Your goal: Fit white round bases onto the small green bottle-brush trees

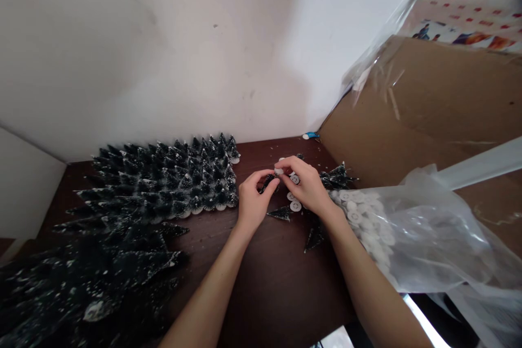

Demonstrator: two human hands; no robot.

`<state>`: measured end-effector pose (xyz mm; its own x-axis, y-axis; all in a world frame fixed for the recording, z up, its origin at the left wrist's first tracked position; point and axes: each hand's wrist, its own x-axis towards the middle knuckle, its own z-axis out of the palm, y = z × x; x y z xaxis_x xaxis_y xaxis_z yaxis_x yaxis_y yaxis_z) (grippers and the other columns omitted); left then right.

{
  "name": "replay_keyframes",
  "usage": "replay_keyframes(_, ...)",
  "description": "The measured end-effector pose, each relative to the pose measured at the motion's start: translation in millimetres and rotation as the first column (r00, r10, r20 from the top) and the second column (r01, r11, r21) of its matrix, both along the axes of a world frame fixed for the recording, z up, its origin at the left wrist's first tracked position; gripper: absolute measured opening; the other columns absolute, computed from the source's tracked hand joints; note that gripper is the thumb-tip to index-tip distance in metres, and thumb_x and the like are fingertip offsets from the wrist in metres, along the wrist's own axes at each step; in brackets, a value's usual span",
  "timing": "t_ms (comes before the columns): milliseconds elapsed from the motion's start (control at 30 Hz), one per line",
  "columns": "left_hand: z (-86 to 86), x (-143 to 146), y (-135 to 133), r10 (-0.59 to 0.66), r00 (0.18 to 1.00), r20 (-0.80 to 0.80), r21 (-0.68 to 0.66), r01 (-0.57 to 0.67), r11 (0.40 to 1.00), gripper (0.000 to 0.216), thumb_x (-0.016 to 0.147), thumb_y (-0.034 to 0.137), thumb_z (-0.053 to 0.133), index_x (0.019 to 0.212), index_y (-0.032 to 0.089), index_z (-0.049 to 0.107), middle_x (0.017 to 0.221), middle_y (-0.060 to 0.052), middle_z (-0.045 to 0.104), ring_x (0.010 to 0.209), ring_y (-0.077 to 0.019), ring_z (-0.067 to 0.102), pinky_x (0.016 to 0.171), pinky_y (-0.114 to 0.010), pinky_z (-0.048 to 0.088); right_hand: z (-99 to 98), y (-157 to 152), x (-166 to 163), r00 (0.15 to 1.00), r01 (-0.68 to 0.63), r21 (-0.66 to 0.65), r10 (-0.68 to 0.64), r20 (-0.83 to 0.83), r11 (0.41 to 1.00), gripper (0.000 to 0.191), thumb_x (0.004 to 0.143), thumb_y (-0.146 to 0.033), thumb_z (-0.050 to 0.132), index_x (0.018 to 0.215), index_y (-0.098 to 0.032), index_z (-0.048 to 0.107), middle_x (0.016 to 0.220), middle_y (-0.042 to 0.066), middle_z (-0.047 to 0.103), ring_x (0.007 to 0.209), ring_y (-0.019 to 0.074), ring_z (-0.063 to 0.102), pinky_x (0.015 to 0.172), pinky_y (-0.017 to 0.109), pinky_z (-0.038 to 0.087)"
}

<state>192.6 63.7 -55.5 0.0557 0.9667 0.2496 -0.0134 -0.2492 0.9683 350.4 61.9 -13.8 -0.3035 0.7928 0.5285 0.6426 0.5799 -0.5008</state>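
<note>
My left hand pinches a small dark green miniature tree over the dark wooden table. My right hand is closed on a small white round base held against the tree's end. Loose white bases and a few loose trees lie on the table right under and beside both hands.
Rows of standing finished trees fill the table's left side up to the white wall. A clear plastic bag of white bases lies at the right, against a cardboard box. A small blue and white item sits in the corner.
</note>
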Motion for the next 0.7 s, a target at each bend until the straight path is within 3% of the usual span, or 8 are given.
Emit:
replay_keyframes(300,-5.9,1.9,0.7,0.000,0.999,0.048,-0.021,0.001,1.000,0.038,0.082,0.020,0.072,0.118,0.020,0.061,0.098,-0.007,0.073,0.090,-0.0199,0.069,0.083,-0.033,0.054,-0.5,0.2,-0.4,1.000,-0.014,-0.006,0.014,-0.003,1.000,0.017,0.094,-0.013,0.052,0.106,-0.023,0.060,0.103,0.007,0.067,0.090,0.0200,0.063,0.080,0.034,0.053)
replay_keyframes(700,-4.0,1.3,-0.4,0.067,0.997,0.024,-0.025,-0.067,0.997,0.045,0.079,0.017,0.073,0.118,0.021,0.052,0.105,-0.006,0.065,0.090,-0.0181,0.065,0.080,-0.032,0.052,0.0,-1.3,-0.8,0.999,-0.034,-0.038,0.033,-0.013,0.999,0.024,0.089,-0.008,0.054,0.107,-0.023,0.060,0.100,0.006,0.066,0.084,0.0185,0.062,0.077,0.032,0.053)
